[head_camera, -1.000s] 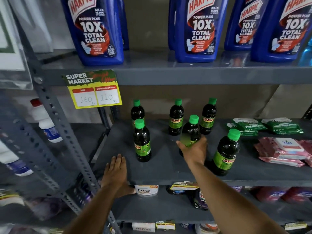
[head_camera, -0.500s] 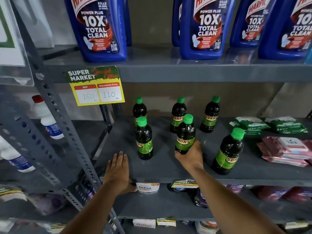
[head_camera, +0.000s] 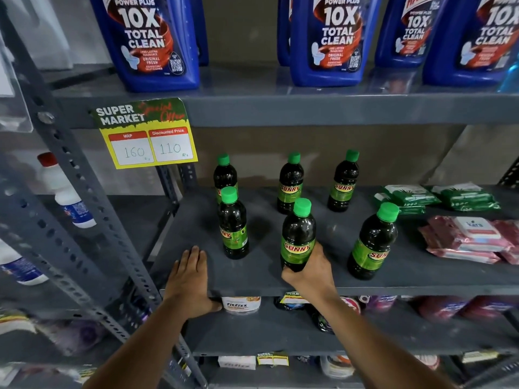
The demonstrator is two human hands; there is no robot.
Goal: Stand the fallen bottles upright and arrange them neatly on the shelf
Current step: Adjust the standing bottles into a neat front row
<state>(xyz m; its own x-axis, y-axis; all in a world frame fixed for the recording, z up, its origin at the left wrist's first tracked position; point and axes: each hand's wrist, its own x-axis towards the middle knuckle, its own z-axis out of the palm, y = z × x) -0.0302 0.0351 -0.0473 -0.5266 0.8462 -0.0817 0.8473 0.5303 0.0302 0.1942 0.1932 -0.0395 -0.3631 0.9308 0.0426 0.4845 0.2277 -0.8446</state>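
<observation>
Change noted: over the last second the middle front Sunny bottle (head_camera: 298, 236) has been drawn forward from near the back row toward the shelf's front edge, and turned so its label faces out.
Right hand (head_camera: 309, 269): fingers wrapped round the lower body of that bottle, thumb side in front; grip closed on it, bottle upright, base at or just above the shelf (head_camera: 266, 279); contact with the surface cannot be told.
Left hand (head_camera: 190, 279): flat, fingers together and extended, palm resting on the front left of the shelf; holding nothing, position unchanged.
Front row: left front bottle (head_camera: 233, 224) upright, label turned partly aside; right front bottle (head_camera: 372, 242) appears to lean slightly, which may be lens distortion.
Back row: three bottles (head_camera: 290, 183) upright, evenly spaced near the rear wall.
Fallen bottles: none seen lying down.
Neighbouring stock: wipe packs (head_camera: 466, 240) at right, clear of the bottles.
Task standing: judged late; righting looks done, alignment remains. The held bottle now sits roughly in line with its two front neighbours.
Risk: releasing before the base sits flat could tip it.
</observation>
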